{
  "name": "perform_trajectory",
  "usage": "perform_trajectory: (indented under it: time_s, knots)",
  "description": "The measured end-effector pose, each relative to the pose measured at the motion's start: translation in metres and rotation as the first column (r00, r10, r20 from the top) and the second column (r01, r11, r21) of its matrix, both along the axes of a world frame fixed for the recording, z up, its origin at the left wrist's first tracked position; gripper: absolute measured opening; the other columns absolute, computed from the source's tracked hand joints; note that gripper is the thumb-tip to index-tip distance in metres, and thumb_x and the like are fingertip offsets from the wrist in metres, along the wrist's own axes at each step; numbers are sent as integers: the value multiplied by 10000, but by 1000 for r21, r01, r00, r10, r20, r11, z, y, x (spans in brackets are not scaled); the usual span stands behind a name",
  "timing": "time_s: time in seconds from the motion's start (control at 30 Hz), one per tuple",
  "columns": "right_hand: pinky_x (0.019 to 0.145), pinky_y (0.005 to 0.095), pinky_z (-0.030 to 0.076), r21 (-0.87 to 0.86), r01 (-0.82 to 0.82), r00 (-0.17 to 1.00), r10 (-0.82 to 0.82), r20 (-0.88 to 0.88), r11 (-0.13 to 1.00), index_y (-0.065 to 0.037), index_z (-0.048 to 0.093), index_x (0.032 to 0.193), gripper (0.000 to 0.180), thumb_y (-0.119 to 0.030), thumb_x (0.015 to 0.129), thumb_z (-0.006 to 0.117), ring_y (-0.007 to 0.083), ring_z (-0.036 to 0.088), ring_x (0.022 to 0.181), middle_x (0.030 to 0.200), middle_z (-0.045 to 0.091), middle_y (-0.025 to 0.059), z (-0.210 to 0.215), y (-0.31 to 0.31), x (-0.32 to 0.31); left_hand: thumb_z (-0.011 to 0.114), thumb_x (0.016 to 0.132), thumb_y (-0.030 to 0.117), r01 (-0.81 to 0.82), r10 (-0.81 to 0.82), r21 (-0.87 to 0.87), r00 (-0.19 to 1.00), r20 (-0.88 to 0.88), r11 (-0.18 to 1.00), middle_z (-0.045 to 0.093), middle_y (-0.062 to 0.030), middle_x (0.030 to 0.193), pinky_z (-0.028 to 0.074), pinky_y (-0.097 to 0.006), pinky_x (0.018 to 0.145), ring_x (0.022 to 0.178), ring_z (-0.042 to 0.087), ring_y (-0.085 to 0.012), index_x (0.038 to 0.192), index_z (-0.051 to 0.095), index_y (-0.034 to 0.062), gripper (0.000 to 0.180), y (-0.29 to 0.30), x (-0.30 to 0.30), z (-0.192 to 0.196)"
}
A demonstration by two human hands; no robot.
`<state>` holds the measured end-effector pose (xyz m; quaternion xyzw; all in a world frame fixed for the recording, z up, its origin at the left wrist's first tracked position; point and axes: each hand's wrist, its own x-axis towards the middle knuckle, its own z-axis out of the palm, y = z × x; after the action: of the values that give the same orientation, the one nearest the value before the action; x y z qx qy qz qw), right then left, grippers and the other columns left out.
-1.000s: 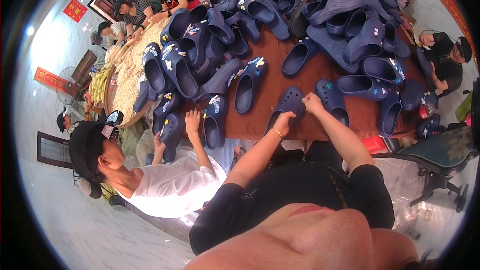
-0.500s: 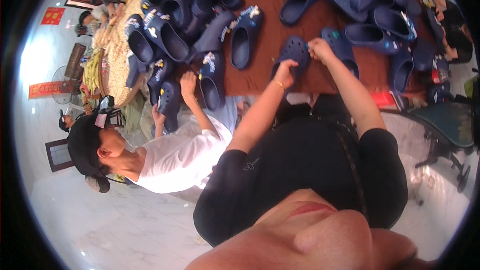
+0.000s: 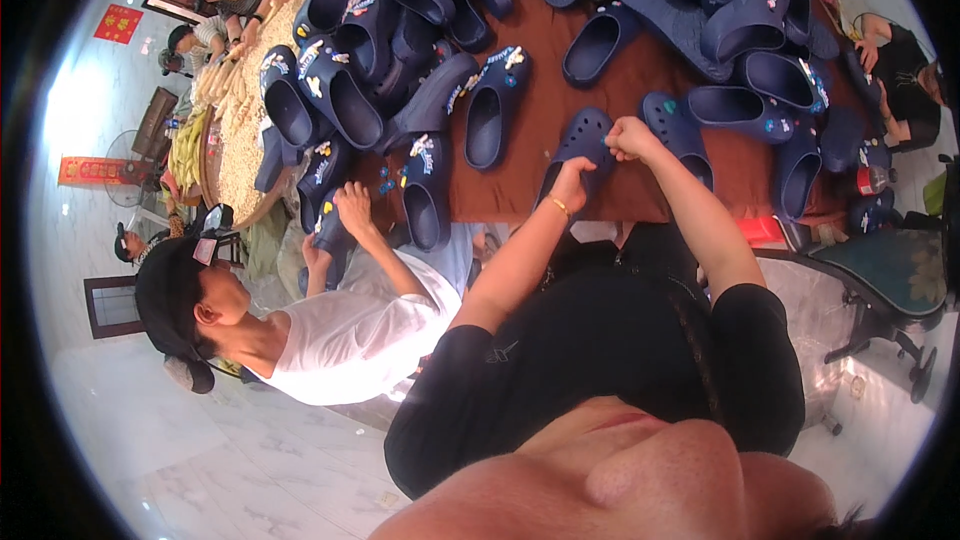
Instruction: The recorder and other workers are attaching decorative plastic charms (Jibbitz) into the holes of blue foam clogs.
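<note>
Our left hand (image 3: 573, 182) wrapped round near side of navy clog (image 3: 584, 132), toe pointing away, by front edge of brown-covered tabletop (image 3: 530, 80). Right hand (image 3: 630, 139) curled tight at clog's right side; can't tell if we've got anything pinched. Second clog (image 3: 672, 125) just right, heap of clogs (image 3: 745, 25) beyond. Risk, we reckon: one-sided hold, so clog could twist or slip if right hand pushes hard.
</note>
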<state>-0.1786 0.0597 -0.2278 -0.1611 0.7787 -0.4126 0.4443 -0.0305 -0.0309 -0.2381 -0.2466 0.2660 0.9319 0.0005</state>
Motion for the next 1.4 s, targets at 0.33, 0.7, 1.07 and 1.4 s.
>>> perform_trajectory:
  time_s: [0.33,0.7,1.07,1.4]
  knots:
    - [459,314,486,255,-154,911,237,-337,955,24,497,921,369,-135,671,717,222,609,544,704,606,148,20,-18,-10,465,654,26,-7,8,-40,1000,20,999,588,-102,1011,450,-354,857,939,564,-224,1042,536,-13,395,-5,-1,-4]
    - [707,398,460,64,-83,677,103,-729,994,-66,532,886,213,-178,728,620,325,581,818,862,590,140,10,4,31,512,664,33,15,-15,20,1000,8,1000,600,-62,905,448,-311,814,869,564,-193,939,569,18,281,-7,0,-1]
    - [655,402,485,136,-90,311,157,-937,987,-24,570,734,99,-118,717,592,321,593,758,770,572,161,4,-4,44,518,664,13,35,-36,10,996,79,999,595,-61,887,427,-300,812,856,557,-187,844,572,18,187,-9,-4,-9]
    - [782,396,446,213,141,306,162,-938,967,-19,592,894,182,-132,758,554,291,517,942,950,560,127,38,49,-17,571,807,174,-91,88,-124,996,-29,988,552,-110,1124,384,-339,936,1037,523,-226,1125,503,-17,378,4,3,-13]
